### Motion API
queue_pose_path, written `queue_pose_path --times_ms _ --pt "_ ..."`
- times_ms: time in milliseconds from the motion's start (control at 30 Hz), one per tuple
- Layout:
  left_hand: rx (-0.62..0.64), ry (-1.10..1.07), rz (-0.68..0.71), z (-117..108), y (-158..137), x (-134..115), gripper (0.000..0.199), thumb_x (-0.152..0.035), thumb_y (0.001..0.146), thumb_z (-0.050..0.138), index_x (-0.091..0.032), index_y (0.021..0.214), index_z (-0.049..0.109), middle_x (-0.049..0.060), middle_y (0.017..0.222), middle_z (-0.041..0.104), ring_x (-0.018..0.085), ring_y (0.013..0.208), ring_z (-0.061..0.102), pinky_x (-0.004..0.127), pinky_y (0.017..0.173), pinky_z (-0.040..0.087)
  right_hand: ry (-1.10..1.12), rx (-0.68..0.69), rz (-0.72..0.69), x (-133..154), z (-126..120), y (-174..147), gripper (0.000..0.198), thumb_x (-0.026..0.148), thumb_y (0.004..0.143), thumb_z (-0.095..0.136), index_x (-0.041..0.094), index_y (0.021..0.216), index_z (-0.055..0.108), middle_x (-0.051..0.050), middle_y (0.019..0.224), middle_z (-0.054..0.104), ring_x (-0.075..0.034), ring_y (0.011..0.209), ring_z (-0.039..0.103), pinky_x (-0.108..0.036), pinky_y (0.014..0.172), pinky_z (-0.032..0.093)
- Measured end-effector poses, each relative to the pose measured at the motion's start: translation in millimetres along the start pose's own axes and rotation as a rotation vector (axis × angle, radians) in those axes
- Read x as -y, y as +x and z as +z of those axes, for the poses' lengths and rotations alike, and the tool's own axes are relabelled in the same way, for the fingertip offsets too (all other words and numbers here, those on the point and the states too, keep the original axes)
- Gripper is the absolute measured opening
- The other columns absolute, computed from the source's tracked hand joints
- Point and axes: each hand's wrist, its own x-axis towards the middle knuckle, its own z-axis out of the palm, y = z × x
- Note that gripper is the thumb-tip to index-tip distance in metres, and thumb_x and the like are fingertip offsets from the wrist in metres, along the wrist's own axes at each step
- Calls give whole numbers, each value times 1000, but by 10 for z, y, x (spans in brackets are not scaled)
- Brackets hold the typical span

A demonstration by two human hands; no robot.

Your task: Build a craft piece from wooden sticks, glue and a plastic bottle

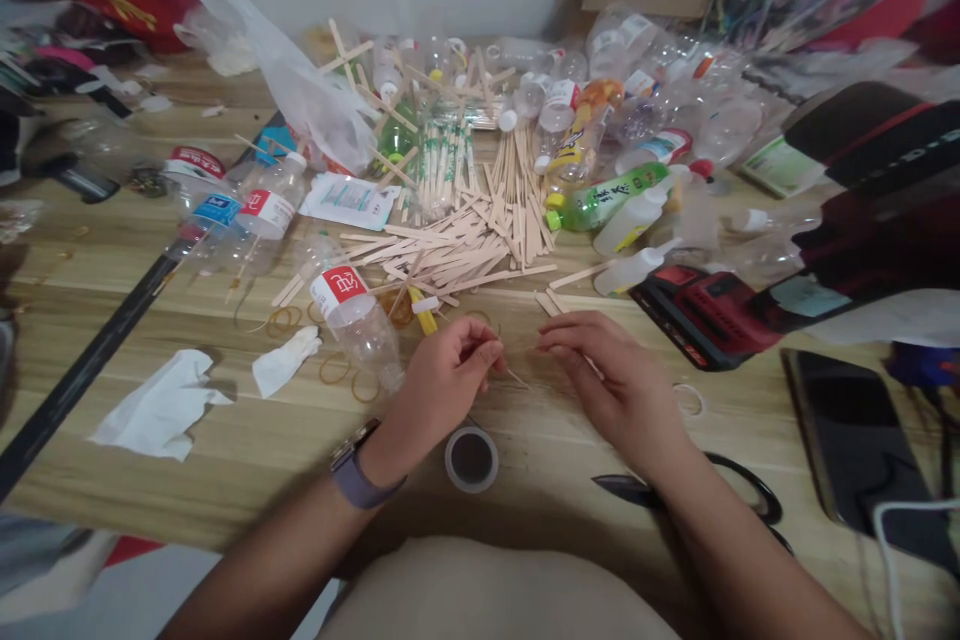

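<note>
My left hand (459,365), with a watch (356,470) on its wrist, is closed in a pinch above the table. A thin pale strand (517,380) sticks out from its fingertips; its kind is too small to tell. Facing it, my right hand (611,380) has thumb and fingers pressed together, and what they hold, if anything, does not show clearly. A clear plastic bottle (367,325) with a red-and-white label lies beside my left hand. Below the hands sits a small round dark-centred piece with a pale rim (471,459). Black scissors (626,490) lie partly under my right forearm.
Wooden sticks (465,240) lie heaped ahead, with plastic bottles (577,140) behind them. A red-and-black power tool (720,315) and a phone (862,445) are on the right. Rubber bands (337,370), crumpled tissue (165,405) and a long black bar (97,350) lie leftward.
</note>
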Motion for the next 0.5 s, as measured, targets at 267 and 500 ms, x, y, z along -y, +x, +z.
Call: queue_pose_path --times_ms 267,500 --pt "52 177 39 -1 -32 -1 8 -24 84 58 -20 78 62 -4 60 62 14 54 58 26 56 42 -377 129 -293 108 -28 156 25 8 92 44 19 96 66 -12 100 67 -22 90 66 -32 72 56" --pt "99 209 86 -15 -64 68 12 -26 86 55 -20 78 63 -3 60 62 16 58 60 28 59 43 -421 244 -242 97 4 287 31 9 90 41 25 97 67 -8 107 67 -24 97 63 -35 77 52"
